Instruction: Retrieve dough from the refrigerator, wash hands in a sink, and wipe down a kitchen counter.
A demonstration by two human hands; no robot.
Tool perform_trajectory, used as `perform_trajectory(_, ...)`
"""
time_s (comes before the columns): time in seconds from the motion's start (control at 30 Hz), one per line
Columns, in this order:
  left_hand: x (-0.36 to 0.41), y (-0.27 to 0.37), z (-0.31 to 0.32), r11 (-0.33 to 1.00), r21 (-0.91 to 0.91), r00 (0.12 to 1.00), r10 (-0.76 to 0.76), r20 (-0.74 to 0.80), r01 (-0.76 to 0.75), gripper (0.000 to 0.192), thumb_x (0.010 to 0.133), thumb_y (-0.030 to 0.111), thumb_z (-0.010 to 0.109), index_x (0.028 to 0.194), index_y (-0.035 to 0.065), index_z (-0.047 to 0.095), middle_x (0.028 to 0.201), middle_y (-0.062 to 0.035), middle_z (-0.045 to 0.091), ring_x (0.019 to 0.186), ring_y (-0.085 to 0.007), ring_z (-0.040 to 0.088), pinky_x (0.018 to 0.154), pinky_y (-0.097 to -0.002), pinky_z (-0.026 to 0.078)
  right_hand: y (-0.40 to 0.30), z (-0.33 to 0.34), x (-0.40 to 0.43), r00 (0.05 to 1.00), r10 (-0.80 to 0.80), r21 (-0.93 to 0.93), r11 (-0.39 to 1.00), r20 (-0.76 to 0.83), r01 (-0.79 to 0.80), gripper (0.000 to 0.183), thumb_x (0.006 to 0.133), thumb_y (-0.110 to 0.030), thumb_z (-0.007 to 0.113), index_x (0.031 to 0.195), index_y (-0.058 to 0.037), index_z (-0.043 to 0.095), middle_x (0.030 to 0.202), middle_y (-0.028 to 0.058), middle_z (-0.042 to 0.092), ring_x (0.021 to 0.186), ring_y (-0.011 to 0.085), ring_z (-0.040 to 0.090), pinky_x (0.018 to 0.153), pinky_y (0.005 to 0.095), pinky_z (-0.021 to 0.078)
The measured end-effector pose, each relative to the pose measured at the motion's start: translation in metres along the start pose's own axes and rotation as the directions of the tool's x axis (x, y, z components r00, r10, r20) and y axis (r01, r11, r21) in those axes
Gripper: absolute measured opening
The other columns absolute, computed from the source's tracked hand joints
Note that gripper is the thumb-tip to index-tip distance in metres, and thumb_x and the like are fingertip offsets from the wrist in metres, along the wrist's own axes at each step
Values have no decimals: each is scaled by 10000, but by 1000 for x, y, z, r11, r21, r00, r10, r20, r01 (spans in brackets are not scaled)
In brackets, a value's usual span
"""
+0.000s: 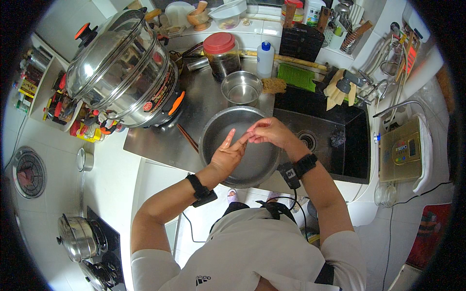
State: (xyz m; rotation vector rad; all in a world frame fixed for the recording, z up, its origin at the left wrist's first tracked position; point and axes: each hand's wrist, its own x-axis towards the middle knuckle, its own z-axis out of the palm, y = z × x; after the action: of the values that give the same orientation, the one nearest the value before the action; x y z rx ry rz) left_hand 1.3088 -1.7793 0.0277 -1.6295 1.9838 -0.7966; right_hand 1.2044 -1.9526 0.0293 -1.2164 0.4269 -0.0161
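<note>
Both hands are above a wide grey metal basin (255, 165) on the steel counter. My left hand (228, 154) has its fingers spread and looks wet. The fingertips of my right hand (269, 134) meet around a fingertip of the left hand; whether anything small lies between them cannot be told. A smaller steel bowl (241, 88) sits just behind the basin. Against the basin's left side lies a pair of brown chopsticks (188, 138). A red-lidded jar (220, 54) with dark contents and a blue-capped bottle (265, 60) stand farther back, near a bristly brush (273, 86).
A black sink (327, 145) with a faucet (369, 87) adjoins the basin on the right. A large steel steamer (123, 72) takes up the counter's back left. Behind the sink are a green tray (296, 77) and a black knife block (301, 42). Pots (78, 238) stand lower left.
</note>
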Motion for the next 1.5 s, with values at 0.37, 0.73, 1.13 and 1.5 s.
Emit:
perform_trajectory(0.37,-5,-3,-6,917,-394,994,-87,-62,55,468,801,164,428,1267,117,418,1383,-11,300,1316,-179,184,1025,-556,113,0,3,-2,977,-205,-188,963,-57,191,170,805,-107,548,901,17,615,787,74,636,630,113,599,535,199,460)
perform_trajectory(0.73,-11,-8,-11,916,-394,991,-112,-68,77,549,772,148,469,1311,131,361,1404,5,245,1307,-222,194,1016,-574,125,-10,3,-18,976,-219,-378,904,-3,201,166,784,-133,587,897,-25,643,774,45,637,651,90,583,549,207,450)
perform_trajectory(1.13,-12,-6,-19,896,-441,997,-70,-17,56,536,760,132,476,1289,128,391,1414,4,221,1310,-225,180,1018,-588,87,2,6,-20,885,-464,-602,699,28,386,138,686,-51,652,815,-6,638,732,64,642,656,92,582,609,231,465)
perform_trajectory(1.5,-12,-1,-18,921,-388,996,-56,-74,23,526,743,175,497,1263,124,430,1416,-3,216,1303,-224,200,1019,-577,97,8,3,-24,863,-503,-666,633,33,395,156,657,-68,675,793,-6,632,721,111,645,633,147,617,587,254,478)
